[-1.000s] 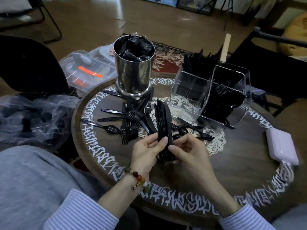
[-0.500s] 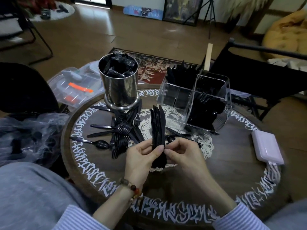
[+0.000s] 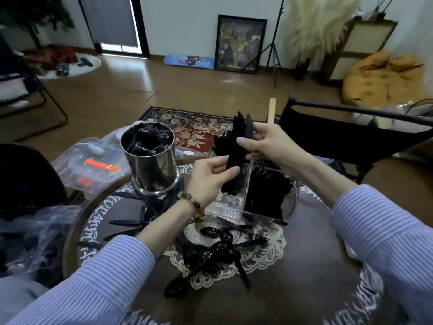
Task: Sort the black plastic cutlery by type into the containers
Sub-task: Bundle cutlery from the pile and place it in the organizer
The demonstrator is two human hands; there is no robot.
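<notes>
A bundle of black plastic knives (image 3: 239,151) stands upright in the air above the clear plastic organizer (image 3: 230,207). My left hand (image 3: 208,177) pinches its lower part and my right hand (image 3: 264,144) grips its upper part. The organizer's right compartment holds black forks (image 3: 267,191); more black cutlery (image 3: 220,141) stands in a compartment behind the bundle. A steel cylinder (image 3: 152,170) at the left is filled with black cutlery. Loose spoons and forks (image 3: 215,252) lie on the lace doily in front of me.
The round dark table (image 3: 304,277) has white lettering round its rim. A clear lidded box (image 3: 91,167) with an orange item sits left of the cylinder. A plastic bag (image 3: 28,238) lies at the far left. A black chair (image 3: 351,132) stands behind the organizer.
Both hands have lifted the knife bundle off the table and carried it forward, over the clear organizer. My head has tilted up, showing more of the room.
</notes>
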